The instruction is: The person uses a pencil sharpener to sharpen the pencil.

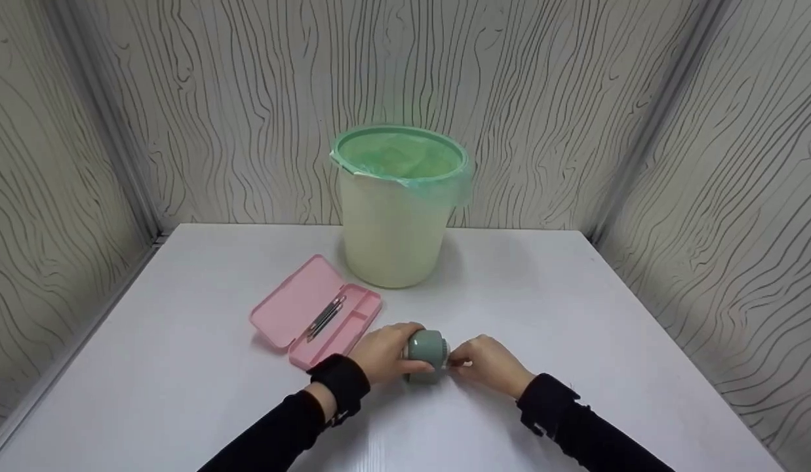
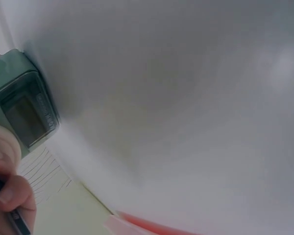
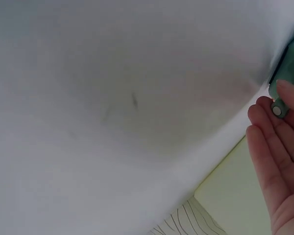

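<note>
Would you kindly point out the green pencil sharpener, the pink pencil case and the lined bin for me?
Green pencil sharpener (image 1: pixel 425 347): head view, on its rounded housing.
Pink pencil case (image 1: pixel 297 303): head view, inside its open lid.
Lined bin (image 1: pixel 393 229): head view, on its front wall.

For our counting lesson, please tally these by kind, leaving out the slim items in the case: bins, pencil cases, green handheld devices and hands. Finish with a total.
Bin: 1
Pencil case: 1
Green device: 1
Hands, left hand and right hand: 2
Total: 5
</note>
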Tool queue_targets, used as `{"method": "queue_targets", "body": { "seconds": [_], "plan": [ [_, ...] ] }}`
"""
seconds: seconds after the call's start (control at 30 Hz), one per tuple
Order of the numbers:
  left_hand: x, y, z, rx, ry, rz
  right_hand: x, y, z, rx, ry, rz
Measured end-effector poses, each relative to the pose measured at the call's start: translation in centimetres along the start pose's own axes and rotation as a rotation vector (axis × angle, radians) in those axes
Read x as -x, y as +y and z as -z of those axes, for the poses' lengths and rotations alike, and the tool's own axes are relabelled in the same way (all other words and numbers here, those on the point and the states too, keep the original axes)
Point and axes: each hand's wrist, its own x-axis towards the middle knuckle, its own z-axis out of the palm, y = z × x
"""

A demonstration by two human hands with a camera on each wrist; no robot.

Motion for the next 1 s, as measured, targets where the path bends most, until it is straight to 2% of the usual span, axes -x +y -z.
{"method": "queue_targets", "body": {
  "seconds": [0.23,0.5,0.73,1.0],
  "plan": [
    [0.1,0.2,0.1,-0.029,0.001,0.014,0.8,-0.4,0.2,-0.069,-0.007,-0.001],
    [0.2,0.1,0.2,-0.09,0.015,-0.009,1.7,-1.2,0.9,-0.092,-0.02,0.032],
    [0.1,0.2,0.4,-0.137,0.012,-0.026,2.3,-2.0,2.0,-0.072,0.004,0.082],
    [0.0,0.2,0.6,-0.133,-0.011,-0.027,2.3,-2.2,2.7,-0.009,0.009,0.114]
  ]
}}
